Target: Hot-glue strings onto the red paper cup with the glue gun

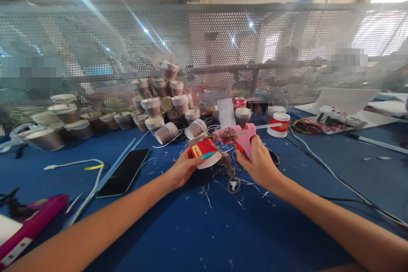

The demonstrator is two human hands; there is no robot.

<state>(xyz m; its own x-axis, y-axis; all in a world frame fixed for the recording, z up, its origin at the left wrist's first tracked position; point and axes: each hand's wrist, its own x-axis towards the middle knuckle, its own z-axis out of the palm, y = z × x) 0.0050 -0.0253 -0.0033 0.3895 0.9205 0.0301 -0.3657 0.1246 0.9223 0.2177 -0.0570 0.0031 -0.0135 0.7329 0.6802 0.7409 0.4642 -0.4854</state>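
My left hand (183,165) is closed around a red and white paper cup (210,159), which is tipped on its side above the blue table. In my right hand (263,165) is a pink hot glue gun (247,138), gripped by its handle, with a clear glue stick (266,126) poking out of its back. The gun's front end is over the cup's upper side; whether the nozzle touches the cup I cannot tell. Grey-brown twine (228,163) hangs in a tangle just right of the cup. Strands also lie along the cup's top.
Several twine-wrapped cups (153,108) are stacked at the back, more (54,123) at the left. A black phone (124,174) lies left of my hands. Another red cup (279,125), a soda can (240,103) and cables (331,172) are at the right. Scraps litter the blue table (191,238).
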